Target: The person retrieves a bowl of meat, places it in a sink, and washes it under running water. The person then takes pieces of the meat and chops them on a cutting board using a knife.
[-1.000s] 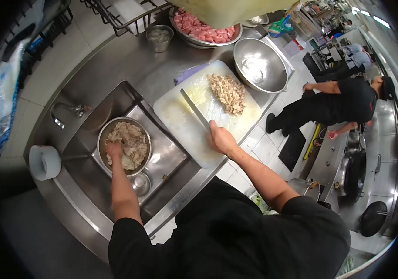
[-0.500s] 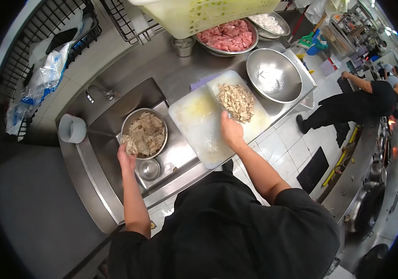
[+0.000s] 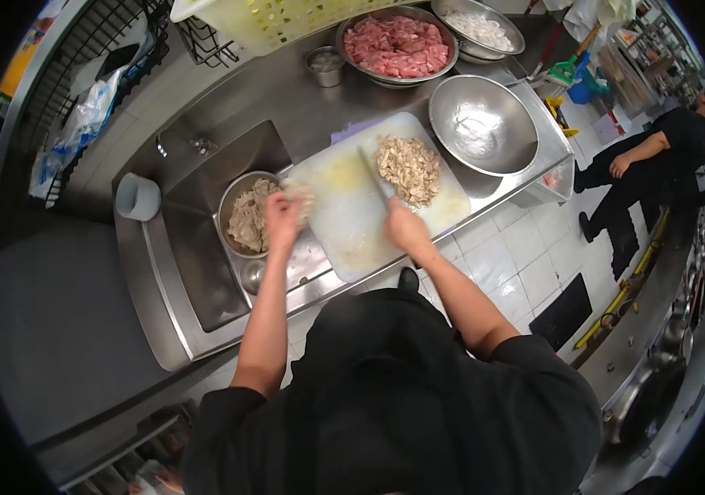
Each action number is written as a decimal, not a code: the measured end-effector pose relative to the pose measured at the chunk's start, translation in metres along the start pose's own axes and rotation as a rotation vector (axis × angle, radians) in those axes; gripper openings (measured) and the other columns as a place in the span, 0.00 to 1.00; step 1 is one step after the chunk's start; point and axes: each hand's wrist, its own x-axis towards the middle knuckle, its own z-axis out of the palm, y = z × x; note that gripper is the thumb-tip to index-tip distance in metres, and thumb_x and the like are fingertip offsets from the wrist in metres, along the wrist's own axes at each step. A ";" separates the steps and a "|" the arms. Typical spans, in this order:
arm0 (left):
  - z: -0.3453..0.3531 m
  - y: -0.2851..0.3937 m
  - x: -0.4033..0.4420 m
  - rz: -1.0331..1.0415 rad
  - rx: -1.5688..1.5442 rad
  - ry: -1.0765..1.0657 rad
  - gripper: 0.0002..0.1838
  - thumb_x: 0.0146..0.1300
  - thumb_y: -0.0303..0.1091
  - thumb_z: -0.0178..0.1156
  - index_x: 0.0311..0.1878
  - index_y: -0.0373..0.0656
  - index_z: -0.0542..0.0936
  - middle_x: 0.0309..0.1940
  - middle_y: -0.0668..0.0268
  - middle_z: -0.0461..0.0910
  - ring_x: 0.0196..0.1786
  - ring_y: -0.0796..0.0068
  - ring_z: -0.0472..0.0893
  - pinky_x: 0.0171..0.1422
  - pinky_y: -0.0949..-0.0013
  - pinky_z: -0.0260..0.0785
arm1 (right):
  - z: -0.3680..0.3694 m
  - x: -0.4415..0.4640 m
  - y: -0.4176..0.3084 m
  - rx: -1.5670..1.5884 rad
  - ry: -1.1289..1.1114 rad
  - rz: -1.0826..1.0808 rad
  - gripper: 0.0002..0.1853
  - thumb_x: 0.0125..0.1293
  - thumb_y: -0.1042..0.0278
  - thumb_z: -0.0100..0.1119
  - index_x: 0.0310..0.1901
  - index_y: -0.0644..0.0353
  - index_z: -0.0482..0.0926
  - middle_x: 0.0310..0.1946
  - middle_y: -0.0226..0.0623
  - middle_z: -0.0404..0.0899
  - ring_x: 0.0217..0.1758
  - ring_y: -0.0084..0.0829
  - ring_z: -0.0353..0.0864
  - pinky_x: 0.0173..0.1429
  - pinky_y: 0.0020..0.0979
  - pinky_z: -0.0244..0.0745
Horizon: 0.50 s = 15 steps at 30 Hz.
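My left hand [image 3: 282, 221] is closed on a clump of soft, pale beige food [image 3: 301, 198], smeared by motion, between the steel bowl and the board. More of that food fills the steel bowl [image 3: 222, 224] over the sink, just left of this hand. My right hand [image 3: 406, 227] grips a knife [image 3: 374, 173], its blade pointing away from me over the white cutting board [image 3: 352, 235]. A heap of chopped beige pieces [image 3: 408, 170] lies on the board, right of the blade. My fingers hide the knife's handle.
A wide steel bowl [image 3: 521, 144] stands right of the board. Behind are a bowl of raw pink meat [image 3: 398, 48], a bowl of white pieces [image 3: 480, 31], a small steel cup [image 3: 325, 68] and a yellowish basket [image 3: 286, 23]. A person in black [image 3: 658, 153] stands at right.
My left hand has moved right, carrying the clump from the bowl's near-left edge toward the board. My right hand stays by the chopped heap; the knife blade now shows more edge-on.
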 end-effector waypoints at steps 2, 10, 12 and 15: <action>0.048 0.016 -0.023 -0.004 0.442 -0.123 0.23 0.67 0.44 0.70 0.56 0.39 0.77 0.40 0.58 0.86 0.43 0.63 0.86 0.50 0.63 0.77 | -0.012 0.002 0.022 0.035 0.015 0.029 0.16 0.70 0.67 0.50 0.55 0.65 0.70 0.39 0.64 0.85 0.43 0.65 0.85 0.50 0.61 0.77; 0.056 0.018 -0.061 0.025 0.661 -0.287 0.14 0.66 0.37 0.66 0.48 0.37 0.84 0.43 0.53 0.88 0.46 0.52 0.87 0.53 0.57 0.78 | -0.051 -0.041 -0.008 0.171 0.137 -0.067 0.14 0.69 0.68 0.52 0.51 0.67 0.68 0.33 0.66 0.83 0.39 0.66 0.84 0.46 0.63 0.77; 0.053 0.021 -0.056 0.166 0.652 -0.311 0.14 0.65 0.34 0.65 0.51 0.38 0.83 0.49 0.53 0.86 0.51 0.52 0.85 0.57 0.58 0.77 | -0.043 -0.039 -0.003 0.202 0.136 -0.066 0.14 0.69 0.68 0.52 0.51 0.67 0.67 0.33 0.67 0.83 0.39 0.67 0.84 0.46 0.63 0.76; 0.060 0.026 -0.038 0.581 0.675 -0.383 0.16 0.63 0.30 0.65 0.55 0.40 0.82 0.58 0.56 0.82 0.60 0.54 0.80 0.63 0.59 0.74 | -0.020 -0.030 0.015 0.030 -0.028 -0.045 0.14 0.69 0.69 0.51 0.51 0.67 0.67 0.33 0.68 0.83 0.40 0.69 0.83 0.47 0.64 0.76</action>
